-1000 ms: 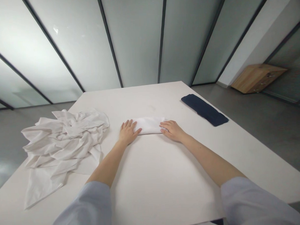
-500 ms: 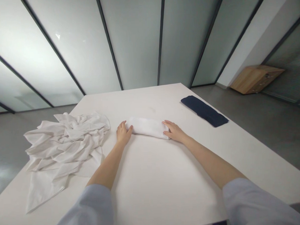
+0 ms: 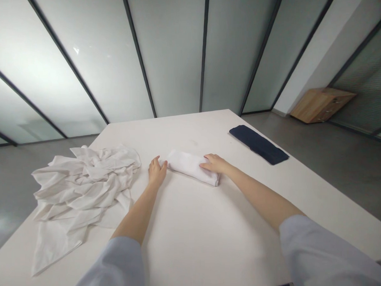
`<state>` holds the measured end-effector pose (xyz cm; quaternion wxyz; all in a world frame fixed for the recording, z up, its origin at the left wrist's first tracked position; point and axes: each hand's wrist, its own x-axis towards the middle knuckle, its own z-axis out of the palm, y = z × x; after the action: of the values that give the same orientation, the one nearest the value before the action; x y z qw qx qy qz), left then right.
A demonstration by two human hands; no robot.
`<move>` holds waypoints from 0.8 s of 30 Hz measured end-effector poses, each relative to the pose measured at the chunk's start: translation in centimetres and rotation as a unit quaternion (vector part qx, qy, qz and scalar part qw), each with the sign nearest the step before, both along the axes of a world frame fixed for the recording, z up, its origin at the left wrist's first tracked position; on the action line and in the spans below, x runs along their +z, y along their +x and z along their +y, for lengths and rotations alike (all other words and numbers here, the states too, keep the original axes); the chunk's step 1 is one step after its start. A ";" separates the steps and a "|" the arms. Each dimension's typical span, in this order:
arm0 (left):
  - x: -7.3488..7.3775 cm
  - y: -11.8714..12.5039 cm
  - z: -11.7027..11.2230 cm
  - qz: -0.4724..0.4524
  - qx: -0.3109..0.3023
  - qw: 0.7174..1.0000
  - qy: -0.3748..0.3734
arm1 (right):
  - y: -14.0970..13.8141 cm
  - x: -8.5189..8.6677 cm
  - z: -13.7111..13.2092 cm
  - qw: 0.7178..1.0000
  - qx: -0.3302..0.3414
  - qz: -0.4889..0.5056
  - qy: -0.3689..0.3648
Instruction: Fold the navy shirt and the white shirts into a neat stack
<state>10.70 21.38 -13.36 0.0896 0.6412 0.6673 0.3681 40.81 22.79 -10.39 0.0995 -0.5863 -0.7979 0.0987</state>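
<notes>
While the right hand (image 3: 214,164) lies over the right end of a folded, white, oblong piece of cloth (image 3: 186,163), its thumb and fingers touch the top; whether they pinch the fabric, I cannot tell. The left hand (image 3: 157,171) is at the other end, thumb and fingers spread apart, the thumb at or just beside the cloth's edge. The folded piece lies flat near the middle of a pale, smooth worktop (image 3: 209,234), slanted so that its right end sits nearer the person. To the left, a large, loose heap of crumpled white fabric (image 3: 88,184) spreads out, one pointed corner trailing toward the near side. On the right, near the worktop's edge, lies a flat, dark navy, oblong piece of fabric (image 3: 259,143), well apart from the right hand. Light greyish-blue sleeves (image 3: 116,266) cover the upper arms.
</notes>
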 end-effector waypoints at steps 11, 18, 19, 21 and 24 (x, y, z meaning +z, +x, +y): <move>0.5 0.0 -0.1 -0.030 -0.002 0.999 -0.015 | -5.0 3.7 1.4 0.985 -0.003 -0.049 -0.164; 0.1 -0.2 0.1 -0.045 0.000 0.999 -0.003 | -2.8 4.3 0.7 0.980 -0.024 -0.080 -0.181; 0.1 -0.2 0.1 -0.045 0.000 0.999 -0.002 | -1.7 4.2 0.8 0.981 -0.034 -0.082 -0.170; 0.1 -0.2 0.1 -0.047 0.002 0.999 0.002 | 1.0 4.1 1.0 0.983 -0.067 -0.094 -0.144; 0.1 -0.1 0.2 -0.048 0.004 0.999 0.000 | 5.6 4.3 1.1 0.978 -0.134 -0.121 -0.105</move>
<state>10.57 21.56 -13.25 0.1204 0.6204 0.6646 0.3987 46.44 23.89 -6.09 -0.0478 -0.7025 -0.7036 0.0958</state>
